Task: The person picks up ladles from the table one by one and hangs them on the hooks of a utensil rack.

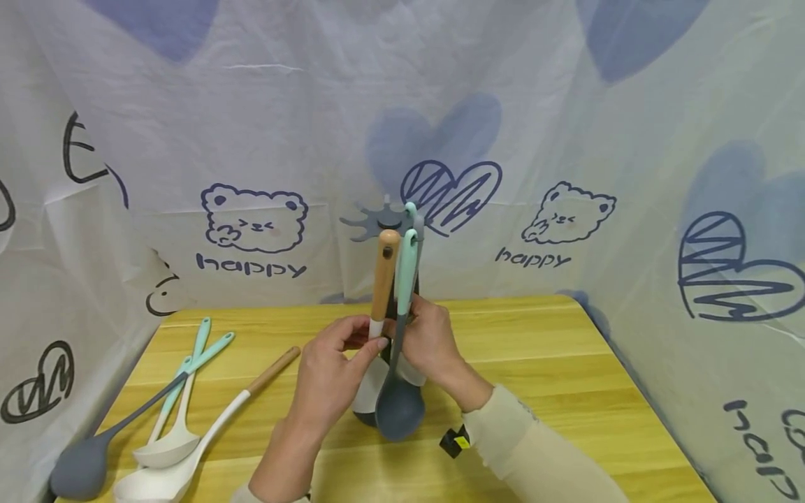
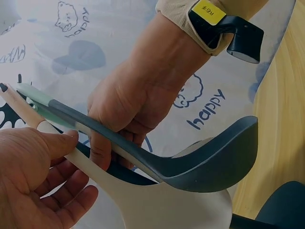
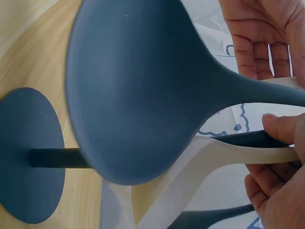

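Note:
A dark grey utensil stand (image 1: 383, 222) with hooked arms stands upright, several utensils around its pole. In front hangs a grey ladle (image 1: 400, 409) with a mint handle, bowl down. My left hand (image 1: 333, 363) pinches the white neck of a wooden-handled white utensil (image 2: 176, 202), left of the ladle; its broad head is partly covered by the ladle. On the other side, my right hand (image 1: 434, 342) has thumb and fingers around a second white utensil (image 3: 205, 160), at its handle behind the ladle. The upper end of that handle is hidden among the other handles.
At the table's left lie a grey ladle (image 1: 78, 467) with a mint handle, white utensils with mint handles, and a white ladle (image 1: 157, 482) with a wooden handle, some crossing. The stand's round base (image 3: 31, 191) sits on the wooden table (image 1: 534, 363). Printed cloth (image 1: 314, 105) surrounds it.

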`<control>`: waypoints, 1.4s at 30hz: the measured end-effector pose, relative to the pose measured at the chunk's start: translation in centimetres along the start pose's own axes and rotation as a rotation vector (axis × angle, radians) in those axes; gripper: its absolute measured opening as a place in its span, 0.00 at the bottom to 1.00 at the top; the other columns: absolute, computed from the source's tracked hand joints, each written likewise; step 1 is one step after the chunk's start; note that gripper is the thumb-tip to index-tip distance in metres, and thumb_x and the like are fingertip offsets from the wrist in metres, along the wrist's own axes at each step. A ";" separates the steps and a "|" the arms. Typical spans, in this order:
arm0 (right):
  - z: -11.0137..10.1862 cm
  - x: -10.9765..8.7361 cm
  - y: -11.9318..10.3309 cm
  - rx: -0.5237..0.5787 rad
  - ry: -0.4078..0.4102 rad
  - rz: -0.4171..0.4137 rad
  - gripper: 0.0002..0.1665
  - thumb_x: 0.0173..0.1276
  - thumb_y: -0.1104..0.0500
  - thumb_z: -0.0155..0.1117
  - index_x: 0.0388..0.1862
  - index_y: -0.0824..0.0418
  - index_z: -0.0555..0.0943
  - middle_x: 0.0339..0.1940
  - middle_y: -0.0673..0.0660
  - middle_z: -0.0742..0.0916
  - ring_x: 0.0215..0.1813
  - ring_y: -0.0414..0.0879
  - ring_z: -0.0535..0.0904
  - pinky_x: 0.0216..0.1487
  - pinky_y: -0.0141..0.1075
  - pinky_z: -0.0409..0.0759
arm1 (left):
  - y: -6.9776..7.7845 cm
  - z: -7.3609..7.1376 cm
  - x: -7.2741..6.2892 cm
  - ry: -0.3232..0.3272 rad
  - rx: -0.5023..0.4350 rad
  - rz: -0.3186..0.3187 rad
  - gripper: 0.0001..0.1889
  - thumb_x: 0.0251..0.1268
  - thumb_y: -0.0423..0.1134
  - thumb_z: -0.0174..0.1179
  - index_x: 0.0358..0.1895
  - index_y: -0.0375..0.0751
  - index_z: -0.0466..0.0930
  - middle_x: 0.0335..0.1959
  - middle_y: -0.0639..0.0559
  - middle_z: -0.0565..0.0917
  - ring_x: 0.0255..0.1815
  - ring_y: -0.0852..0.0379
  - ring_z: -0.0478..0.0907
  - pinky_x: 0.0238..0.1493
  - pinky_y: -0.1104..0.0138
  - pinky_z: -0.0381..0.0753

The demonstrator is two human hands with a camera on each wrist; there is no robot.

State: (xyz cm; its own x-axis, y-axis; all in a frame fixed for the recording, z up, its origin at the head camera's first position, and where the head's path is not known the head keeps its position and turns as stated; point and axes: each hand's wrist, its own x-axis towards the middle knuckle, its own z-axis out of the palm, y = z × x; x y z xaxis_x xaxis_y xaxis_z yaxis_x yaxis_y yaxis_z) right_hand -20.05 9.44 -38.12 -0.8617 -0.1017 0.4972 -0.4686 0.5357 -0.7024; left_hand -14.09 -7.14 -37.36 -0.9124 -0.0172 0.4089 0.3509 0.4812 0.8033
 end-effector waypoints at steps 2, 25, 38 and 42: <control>-0.1 0.0 0.0 0.003 -0.012 -0.002 0.07 0.60 0.65 0.76 0.37 0.63 0.87 0.28 0.57 0.92 0.30 0.50 0.88 0.30 0.37 0.81 | 0.1 0.1 0.0 -0.003 0.001 0.011 0.11 0.68 0.41 0.74 0.50 0.49 0.89 0.42 0.56 0.89 0.43 0.59 0.87 0.48 0.59 0.88; -0.8 1.1 0.3 -0.017 -0.102 -0.040 0.02 0.65 0.69 0.72 0.36 0.67 0.88 0.34 0.62 0.93 0.40 0.58 0.91 0.38 0.45 0.87 | 0.3 1.1 0.0 -0.028 0.041 0.054 0.11 0.67 0.39 0.74 0.51 0.48 0.89 0.42 0.57 0.89 0.41 0.61 0.85 0.44 0.62 0.87; -3.4 0.4 0.3 0.228 -0.121 0.065 0.18 0.69 0.71 0.64 0.56 0.64 0.86 0.50 0.61 0.91 0.55 0.57 0.87 0.58 0.45 0.86 | 0.2 1.3 -0.2 -0.033 0.066 0.025 0.10 0.68 0.39 0.73 0.49 0.48 0.89 0.41 0.57 0.88 0.41 0.60 0.85 0.44 0.62 0.87; -4.2 -0.3 -0.3 0.365 0.039 0.072 0.20 0.69 0.72 0.56 0.57 0.68 0.86 0.51 0.65 0.89 0.54 0.61 0.85 0.55 0.36 0.84 | 0.2 1.2 -0.5 -0.046 0.061 -0.006 0.10 0.68 0.39 0.73 0.50 0.47 0.88 0.41 0.56 0.88 0.42 0.59 0.85 0.46 0.61 0.88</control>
State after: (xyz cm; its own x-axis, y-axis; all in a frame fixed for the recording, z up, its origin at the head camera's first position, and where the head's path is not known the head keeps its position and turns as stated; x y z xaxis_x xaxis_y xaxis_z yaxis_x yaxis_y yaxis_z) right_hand -18.86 12.88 -35.92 -0.8901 -0.0385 0.4541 -0.4519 0.2050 -0.8682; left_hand -13.87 -5.97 -37.94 -0.9237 0.0199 0.3827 0.3336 0.5334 0.7773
